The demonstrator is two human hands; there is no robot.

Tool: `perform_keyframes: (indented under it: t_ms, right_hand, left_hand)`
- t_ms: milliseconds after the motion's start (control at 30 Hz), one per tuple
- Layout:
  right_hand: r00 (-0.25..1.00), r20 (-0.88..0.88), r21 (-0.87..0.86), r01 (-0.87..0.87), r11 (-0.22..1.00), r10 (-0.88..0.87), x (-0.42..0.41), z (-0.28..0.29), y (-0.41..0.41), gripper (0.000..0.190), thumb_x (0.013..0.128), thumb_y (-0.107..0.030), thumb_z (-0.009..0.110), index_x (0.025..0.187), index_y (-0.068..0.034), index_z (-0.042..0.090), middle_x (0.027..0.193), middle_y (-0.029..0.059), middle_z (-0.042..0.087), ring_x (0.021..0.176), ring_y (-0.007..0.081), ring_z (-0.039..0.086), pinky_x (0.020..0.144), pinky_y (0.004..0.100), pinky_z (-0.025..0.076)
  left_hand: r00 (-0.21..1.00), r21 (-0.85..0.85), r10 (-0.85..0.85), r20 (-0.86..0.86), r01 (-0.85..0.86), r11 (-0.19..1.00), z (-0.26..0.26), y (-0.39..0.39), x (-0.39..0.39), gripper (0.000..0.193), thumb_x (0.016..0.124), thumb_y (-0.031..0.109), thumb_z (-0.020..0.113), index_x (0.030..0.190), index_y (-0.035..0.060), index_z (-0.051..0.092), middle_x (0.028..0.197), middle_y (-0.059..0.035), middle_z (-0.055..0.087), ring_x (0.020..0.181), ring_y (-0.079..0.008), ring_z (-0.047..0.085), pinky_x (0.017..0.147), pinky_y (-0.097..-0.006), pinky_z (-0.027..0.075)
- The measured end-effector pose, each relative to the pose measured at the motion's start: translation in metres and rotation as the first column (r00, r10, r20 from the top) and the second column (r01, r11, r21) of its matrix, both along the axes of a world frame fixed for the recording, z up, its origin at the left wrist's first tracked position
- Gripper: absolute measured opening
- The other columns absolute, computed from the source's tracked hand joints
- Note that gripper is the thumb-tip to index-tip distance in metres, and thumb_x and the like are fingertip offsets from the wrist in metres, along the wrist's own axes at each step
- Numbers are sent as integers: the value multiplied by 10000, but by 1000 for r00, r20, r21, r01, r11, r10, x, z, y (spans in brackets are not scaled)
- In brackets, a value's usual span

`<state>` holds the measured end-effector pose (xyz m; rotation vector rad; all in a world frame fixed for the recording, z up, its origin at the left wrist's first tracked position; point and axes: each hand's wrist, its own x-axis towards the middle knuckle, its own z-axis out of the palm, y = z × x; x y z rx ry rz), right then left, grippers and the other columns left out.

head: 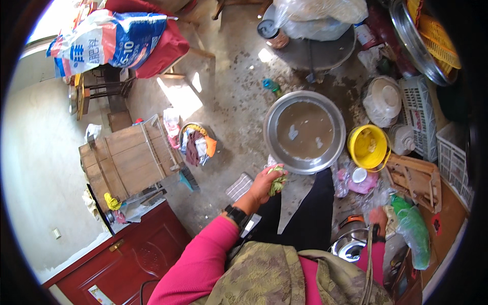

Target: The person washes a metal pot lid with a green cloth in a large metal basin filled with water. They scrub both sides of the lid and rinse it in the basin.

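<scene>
My left hand (262, 186) is closed around a crumpled light-green bundle (278, 180), perhaps a cloth or leaves. It is just off the near-left rim of a wide steel basin (268, 131), which holds murky brown water with pale scraps floating in it. Low on the right, my right hand (378, 217) is blurred, near a clear plastic bag (371, 200) and a green plastic-wrapped bundle (413, 232). Whether its fingers hold anything cannot be made out. Beside that wrist stands a shiny steel pot (349, 244).
A yellow bucket (368, 146) stands right of the basin, near a white cup (359, 175) and a folded wooden stool (413, 183). Plastic crates (419, 118) line the right side. Leftward are a striped cloth (240, 186), a clothes-filled bucket (197, 145) and a broom (187, 179).
</scene>
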<state>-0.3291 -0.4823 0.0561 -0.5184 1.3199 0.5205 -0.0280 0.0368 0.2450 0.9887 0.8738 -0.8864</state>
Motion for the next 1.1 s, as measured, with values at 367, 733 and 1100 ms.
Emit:
perform_keyframes:
  t_ms: [367,733,1100]
  right_hand:
    - [969,-151,-99,182,978,-195,-233,84,320,186,862,-280,579,952,-148,484,772,88,538,677,227,542,556,341,459]
    - [979,-44,-528,145,837,-197,-176,82,351,491,821,-202,634,1245,-14,474,828,72,629,674,129,601,548,255,483]
    - [864,-356,-427,189,885,-356,-317,98,399,456,804,-178,622,1205,-16,479,754,75,618,604,160,598,480,289,464]
  left_hand:
    - [976,232,-217,-9,213,949,-8,124,-14,293,786,8,537,1077,34,536,971,-85,603,854,-224,620,698,-311,519]
    - [854,273,-519,35,491,827,-3,62,-81,241,830,97,581,1068,62,565,857,-55,613,721,-171,609,595,-288,506]
    - [722,239,-691,21,668,705,10,-39,-154,182,835,263,644,805,109,551,685,-14,550,563,-120,537,488,-248,457]
